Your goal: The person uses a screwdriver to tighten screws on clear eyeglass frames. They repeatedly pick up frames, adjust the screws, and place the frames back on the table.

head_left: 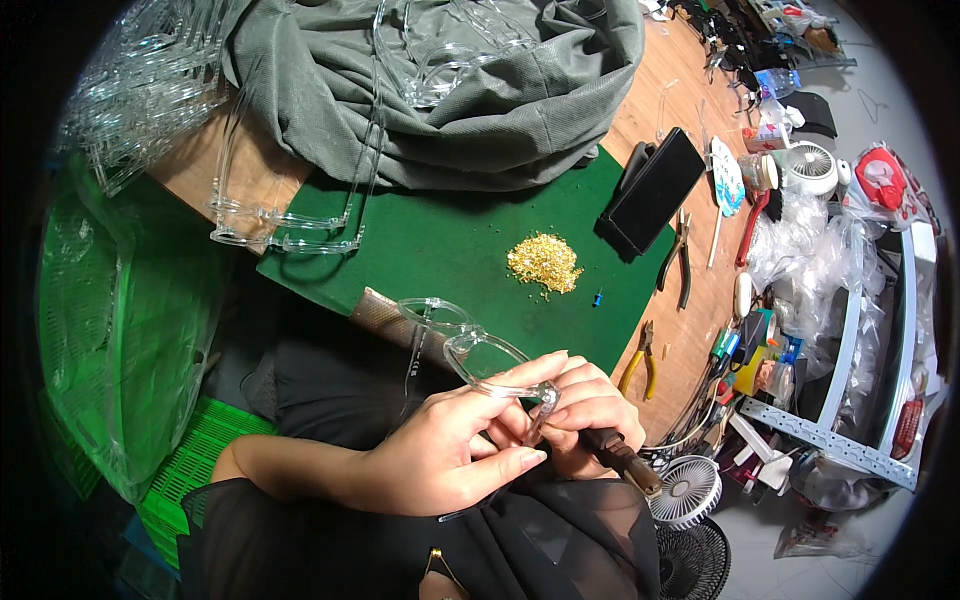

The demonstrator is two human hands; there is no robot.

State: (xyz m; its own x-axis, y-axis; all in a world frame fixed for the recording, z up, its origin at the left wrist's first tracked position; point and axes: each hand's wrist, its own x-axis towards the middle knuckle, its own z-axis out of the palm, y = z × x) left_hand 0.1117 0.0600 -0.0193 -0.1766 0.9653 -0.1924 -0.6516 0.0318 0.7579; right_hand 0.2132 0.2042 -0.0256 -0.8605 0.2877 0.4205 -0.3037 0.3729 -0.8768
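My left hand pinches the corner of a clear plastic glasses frame between thumb and fingers, near my lap. My right hand sits just to its right, wrapped around a tool with a dark wooden handle, whose tip meets the frame's hinge corner. The tool's tip is hidden by my fingers. A small heap of tiny gold screws lies on the green mat beyond my hands.
More clear frames rest at the mat's left edge, with stacks of them at top left. A grey cloth covers the back. A black phone, pliers, small fans and clutter fill the right. Green crate at left.
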